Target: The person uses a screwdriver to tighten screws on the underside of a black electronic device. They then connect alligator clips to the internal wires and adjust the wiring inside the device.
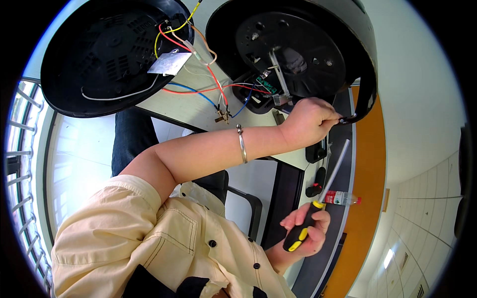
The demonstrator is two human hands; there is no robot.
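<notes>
My left hand (310,119) is closed in a pinch at the lower right edge of the black round housing (223,35), where a small metal piece shows at the fingertips. My right hand (310,231), lower right, holds a screwdriver (298,233) by its black-and-yellow handle, its long shaft pointing up. Inside the housing is a dark metal disc (293,44) with a clear plastic piece across it, beside a green circuit board (264,85). A separate black vented cover (89,59) lies at upper left, with coloured wires, a silvery plate (169,63) and a small metal component (222,116).
The pale table (203,119) carries these parts, with dark tools (315,184) near its right side. A plastic bottle (340,197) with a red cap lies beyond them. A chair (251,203) is below the table, and window bars (20,149) are at far left.
</notes>
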